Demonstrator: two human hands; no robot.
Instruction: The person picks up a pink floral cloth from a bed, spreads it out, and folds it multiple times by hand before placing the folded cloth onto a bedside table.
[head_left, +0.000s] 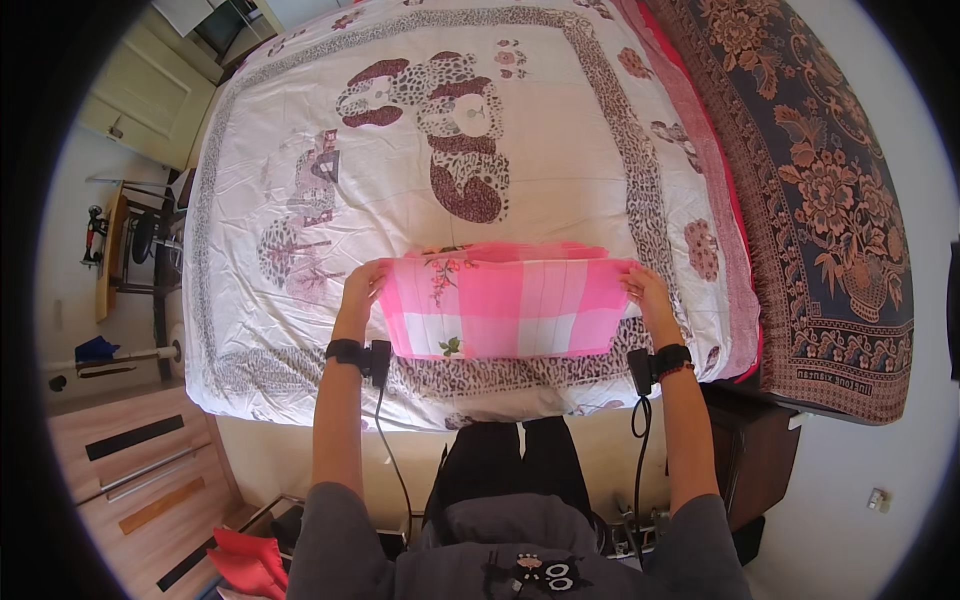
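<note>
A pink and white checked cloth (517, 307) with printed flowers and leaves hangs between my hands, folded in layers, over the near part of the bed. At its upper left corner, my left hand (367, 283) pinches the edge. My right hand (643, 287) grips the upper right corner. Behind the top edge, more folds of the same cloth show. Beneath lies a white bedsheet (555, 180) with leopard-print borders and printed dogs. Whether the cloth's lower edge touches the sheet, I cannot tell.
A dark floral woven cover (832, 180) drapes over furniture at the right. A dark wooden cabinet (750, 450) stands below it. To the left are a sewing machine (94, 236) on a table, a light wood drawer unit (142, 480) and red fabric (247, 562). Cables hang from both wrist straps.
</note>
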